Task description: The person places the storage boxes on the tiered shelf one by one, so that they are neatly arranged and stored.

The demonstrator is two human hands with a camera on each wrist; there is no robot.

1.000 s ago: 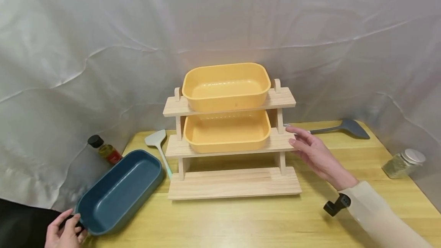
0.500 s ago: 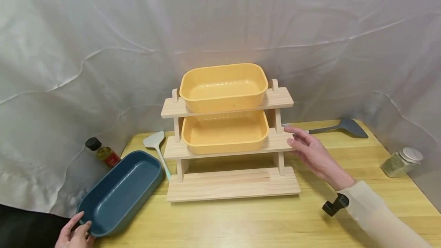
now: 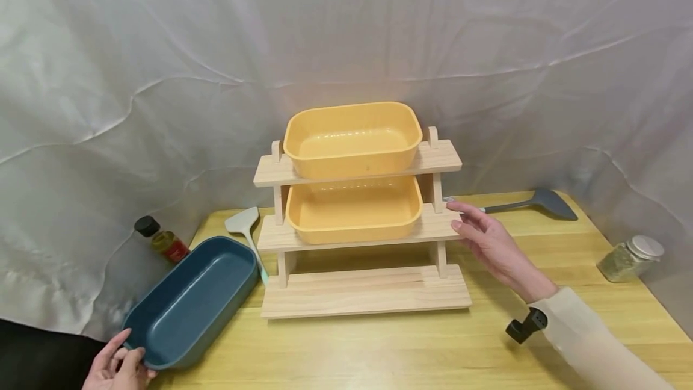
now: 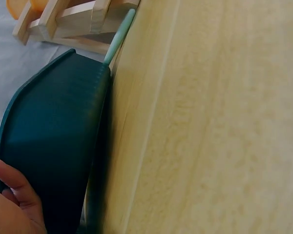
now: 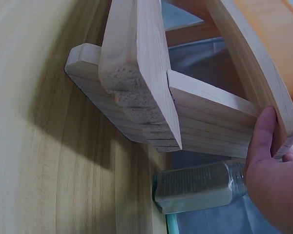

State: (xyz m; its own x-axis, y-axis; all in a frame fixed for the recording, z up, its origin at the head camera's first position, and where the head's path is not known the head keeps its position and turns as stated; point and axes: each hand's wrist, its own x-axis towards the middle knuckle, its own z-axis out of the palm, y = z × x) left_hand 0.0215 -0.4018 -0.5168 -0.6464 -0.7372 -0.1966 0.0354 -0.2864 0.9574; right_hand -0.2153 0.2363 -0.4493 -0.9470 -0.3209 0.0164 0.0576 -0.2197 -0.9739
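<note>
At the near left corner of the counter (image 3: 379, 348), the left hand (image 3: 116, 369) rests with relaxed fingers on the short rim of the blue tub (image 3: 189, 303), thumb on the lip; rigid, smooth plastic, probably light and a little slick, best taken by that rim. Across, the right hand (image 3: 489, 242) lies open against the wooden rack (image 3: 360, 290) at its middle shelf end, under two yellow tubs (image 3: 352, 140)

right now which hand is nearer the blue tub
Left. The left hand touches the near end of the blue tub at the table's left front. The right hand is far across the table, against the right end of the wooden rack's middle shelf.
</note>
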